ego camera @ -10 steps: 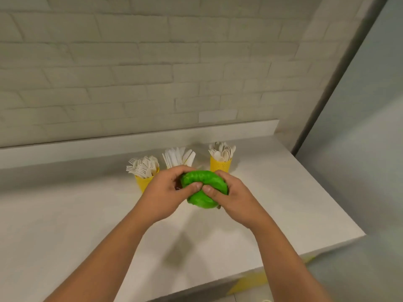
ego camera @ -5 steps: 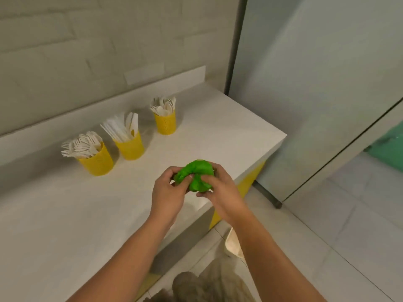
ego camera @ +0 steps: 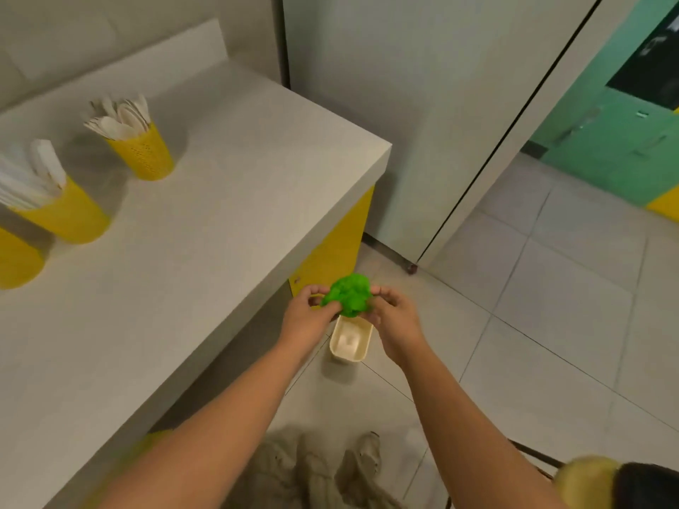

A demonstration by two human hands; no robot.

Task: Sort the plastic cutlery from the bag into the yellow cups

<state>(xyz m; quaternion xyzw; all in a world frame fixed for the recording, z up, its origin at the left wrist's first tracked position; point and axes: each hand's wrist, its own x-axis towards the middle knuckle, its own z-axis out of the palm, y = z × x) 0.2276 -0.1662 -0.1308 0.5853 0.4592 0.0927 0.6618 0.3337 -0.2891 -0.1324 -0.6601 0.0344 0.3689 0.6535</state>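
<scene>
A crumpled green plastic bag (ego camera: 347, 295), balled into a lump, is gripped from both sides by the left hand (ego camera: 306, 317) and right hand (ego camera: 395, 317), just past the counter's corner and above a cream, round-cornered bin (ego camera: 351, 341) on the tiled floor. On the smooth white counter (ego camera: 220, 178) stand a dotted yellow cup (ego camera: 143, 152) of white spoons (ego camera: 117, 121) and a second yellow cup (ego camera: 66, 214) of flat white cutlery (ego camera: 33, 178).

In the grip, the bag (ego camera: 347, 293) was bright green. Just below, bin (ego camera: 349, 343) was cream. Up-left of grip, cups (ego camera: 141, 156) were yellow, nearest fine-dotted; cutlery (ego camera: 117, 121) white, counter (ego camera: 220, 214) off-white, floor (ego camera: 551, 325) grey tile.
</scene>
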